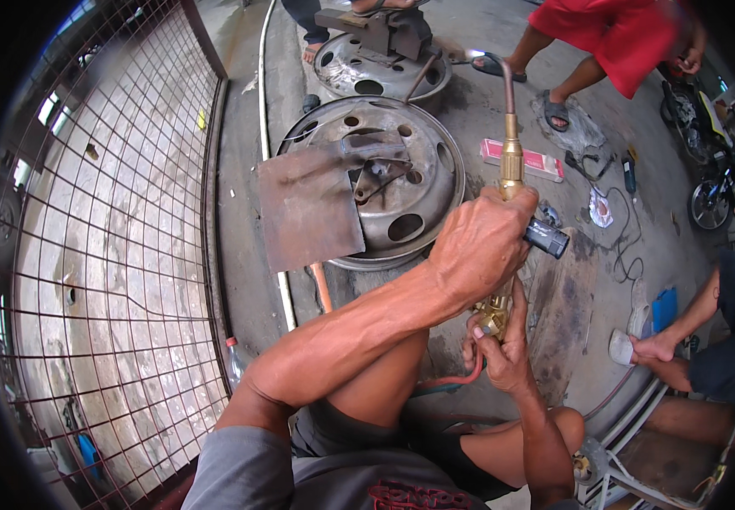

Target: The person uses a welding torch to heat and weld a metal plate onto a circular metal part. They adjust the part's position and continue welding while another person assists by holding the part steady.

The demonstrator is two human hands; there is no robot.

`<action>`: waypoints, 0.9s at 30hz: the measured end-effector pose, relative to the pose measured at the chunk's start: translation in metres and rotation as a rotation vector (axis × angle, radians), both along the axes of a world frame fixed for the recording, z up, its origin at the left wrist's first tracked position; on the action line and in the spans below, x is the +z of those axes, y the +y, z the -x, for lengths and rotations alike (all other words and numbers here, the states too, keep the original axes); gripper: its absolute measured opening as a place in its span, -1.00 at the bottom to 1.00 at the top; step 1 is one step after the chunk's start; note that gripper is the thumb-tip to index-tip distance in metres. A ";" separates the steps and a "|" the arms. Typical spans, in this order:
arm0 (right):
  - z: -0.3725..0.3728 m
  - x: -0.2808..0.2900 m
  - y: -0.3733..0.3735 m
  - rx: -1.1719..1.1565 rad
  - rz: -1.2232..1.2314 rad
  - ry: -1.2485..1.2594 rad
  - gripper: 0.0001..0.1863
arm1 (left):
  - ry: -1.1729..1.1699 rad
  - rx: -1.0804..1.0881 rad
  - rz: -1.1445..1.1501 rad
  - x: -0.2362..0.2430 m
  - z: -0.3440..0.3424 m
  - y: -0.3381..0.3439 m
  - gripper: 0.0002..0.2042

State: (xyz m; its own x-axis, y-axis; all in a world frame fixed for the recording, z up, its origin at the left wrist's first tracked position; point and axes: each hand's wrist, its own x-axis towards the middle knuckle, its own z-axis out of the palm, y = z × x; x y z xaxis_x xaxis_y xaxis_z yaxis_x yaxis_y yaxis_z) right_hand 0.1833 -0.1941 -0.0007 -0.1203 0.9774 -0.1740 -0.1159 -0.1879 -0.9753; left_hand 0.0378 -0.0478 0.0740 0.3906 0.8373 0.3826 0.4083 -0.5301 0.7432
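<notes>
My left hand (479, 238) grips a brass cutting torch (512, 149) upright, along with a short black cylindrical item (546, 238) that juts out to the right. The torch's bent nozzle points left, with a small bright glow (475, 54) at its tip. My right hand (503, 348) is lower, its fingers closed on the torch's brass valves, where red and dark hoses hang down. Left of the torch, a flat rusty steel plate (299, 212) and a bracket lie on a steel wheel rim (410, 187). Another rim (342, 72) behind carries a bench vise (393, 34).
A wire mesh fence (112, 255) runs along the left. People's legs are at top (580, 51) and right (703, 310). A red flat package (520, 159), cables and slippers lie on the floor. Motorcycles (707, 195) stand at right; a metal-framed stool (665, 450) is at lower right.
</notes>
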 end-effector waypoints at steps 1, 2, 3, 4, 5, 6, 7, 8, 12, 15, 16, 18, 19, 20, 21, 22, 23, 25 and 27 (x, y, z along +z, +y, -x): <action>-0.002 0.006 -0.001 -0.017 0.003 -0.104 -0.14 | -0.019 0.004 0.006 0.002 -0.001 0.000 -0.61; -0.007 0.013 -0.002 -0.034 0.005 -0.208 -0.18 | -0.037 0.009 0.013 0.002 -0.002 0.001 -0.61; -0.014 0.019 0.002 0.000 -0.114 -0.376 -0.21 | -0.108 0.034 -0.014 -0.001 -0.002 0.005 -0.65; -0.022 0.023 0.005 0.014 -0.232 -0.545 -0.23 | -0.126 0.046 -0.005 -0.002 -0.001 0.006 -0.67; -0.035 0.027 0.020 0.078 -0.467 -0.776 -0.26 | -0.145 0.059 0.003 -0.004 0.001 0.007 -0.69; -0.040 0.034 0.027 0.105 -0.558 -0.891 -0.31 | -0.162 0.073 0.012 -0.005 0.003 0.008 -0.72; -0.045 0.041 0.032 0.119 -0.652 -1.010 -0.34 | -0.096 0.073 0.049 -0.003 0.004 0.009 -0.78; -0.049 0.047 0.034 0.152 -0.591 -1.096 -0.34 | -0.014 0.056 0.081 -0.004 0.006 0.008 -0.79; -0.045 0.050 0.042 0.279 -0.400 -1.366 -0.36 | 0.321 -0.042 0.221 -0.026 0.015 0.012 -0.76; -0.038 0.035 0.041 0.362 -0.317 -1.386 -0.45 | 0.533 -0.170 0.479 -0.030 0.019 0.026 -0.59; -0.036 0.032 0.041 0.385 -0.295 -1.369 -0.49 | 0.599 -0.215 0.587 -0.028 0.018 0.031 -0.53; -0.031 0.030 0.040 0.412 -0.290 -1.325 -0.56 | 0.706 -0.223 0.711 -0.030 0.017 0.037 -0.44; -0.027 0.028 0.041 0.427 -0.289 -1.301 -0.58 | 0.726 -0.222 0.739 -0.031 0.019 0.038 -0.44; -0.024 0.029 0.042 0.443 -0.271 -1.307 -0.59 | 0.746 -0.222 0.767 -0.033 0.020 0.039 -0.44; -0.021 0.030 0.043 0.460 -0.249 -1.317 -0.59 | 0.745 -0.187 0.817 -0.030 0.021 0.039 -0.42; -0.020 0.031 0.044 0.475 -0.226 -1.326 -0.59 | 0.780 -0.225 0.783 -0.027 0.020 0.039 -0.43; -0.020 0.030 0.045 0.484 -0.213 -1.333 -0.59 | 0.815 -0.263 0.747 -0.025 0.018 0.040 -0.45; -0.020 0.029 0.048 0.505 -0.198 -1.349 -0.61 | 0.847 -0.333 0.678 -0.027 0.019 0.043 -0.49; -0.018 0.024 0.046 0.492 -0.222 -1.326 -0.65 | 0.843 -0.410 0.616 -0.043 0.023 0.046 -0.54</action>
